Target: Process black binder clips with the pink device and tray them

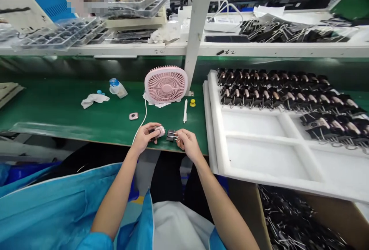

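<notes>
White foam tray (253,173) holds clipped parts (282,92).

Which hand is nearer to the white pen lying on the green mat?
Right. The right hand sits just below the white pen, holding a binder clip. The left hand is farther left, holding a small pink device.

fan (166,84) at the back of the bench (57,108), pen (185,111) right of its cord, tray (259,142) of clips further right, hands at the near edge

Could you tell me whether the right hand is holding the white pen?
No, the right hand holds a black binder clip; the white pen lies on the green mat.
</notes>
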Available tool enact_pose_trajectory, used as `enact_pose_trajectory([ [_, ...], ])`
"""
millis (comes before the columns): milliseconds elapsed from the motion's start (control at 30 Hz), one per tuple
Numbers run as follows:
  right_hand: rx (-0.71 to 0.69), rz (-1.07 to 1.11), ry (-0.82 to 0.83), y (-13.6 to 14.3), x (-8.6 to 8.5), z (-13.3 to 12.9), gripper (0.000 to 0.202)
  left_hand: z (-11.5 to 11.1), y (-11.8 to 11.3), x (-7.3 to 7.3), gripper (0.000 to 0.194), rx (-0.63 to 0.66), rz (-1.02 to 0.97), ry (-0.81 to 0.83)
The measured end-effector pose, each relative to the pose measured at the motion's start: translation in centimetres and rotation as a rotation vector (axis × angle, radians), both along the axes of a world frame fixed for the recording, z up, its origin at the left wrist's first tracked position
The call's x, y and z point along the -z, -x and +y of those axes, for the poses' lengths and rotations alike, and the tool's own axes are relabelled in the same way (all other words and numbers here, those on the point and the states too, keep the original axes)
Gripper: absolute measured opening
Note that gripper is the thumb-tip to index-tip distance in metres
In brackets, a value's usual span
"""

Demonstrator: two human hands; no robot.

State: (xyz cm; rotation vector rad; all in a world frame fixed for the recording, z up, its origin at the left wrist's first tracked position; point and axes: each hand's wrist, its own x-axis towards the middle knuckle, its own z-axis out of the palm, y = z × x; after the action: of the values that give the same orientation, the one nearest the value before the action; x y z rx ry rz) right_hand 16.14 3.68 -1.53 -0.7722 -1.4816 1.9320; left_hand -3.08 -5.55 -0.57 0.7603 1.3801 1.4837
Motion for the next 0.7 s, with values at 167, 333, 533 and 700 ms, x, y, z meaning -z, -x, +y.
enact_pose_trajectory([
  [167, -0.072, -0.039, -0.133, -0.8, 0.5, 0.2, 0.049, -0.2, 0.6, -0.1, 0.049, 0.094, 0.003, 0.003],
  [333, -0.097, -0.072, -0.227, -1.7, 0.5, -0.3, 0.052, -0.4, 1.2, 0.2, 0.048, 0.16, 0.013, 0.002],
  [533, -0.154, -0.132, -0.305, -2.0, 0.3, -0.4, 0.052, -0.7, 1.8, 0.6, 0.051, 0.295, 0.048, 0.068],
  [700, -0.178, -0.159, -0.338, -1.9, -0.3, -0.4, 0.049, -0.8, 1.6, 0.0, 0.057, 0.326, 0.076, 0.136],
])
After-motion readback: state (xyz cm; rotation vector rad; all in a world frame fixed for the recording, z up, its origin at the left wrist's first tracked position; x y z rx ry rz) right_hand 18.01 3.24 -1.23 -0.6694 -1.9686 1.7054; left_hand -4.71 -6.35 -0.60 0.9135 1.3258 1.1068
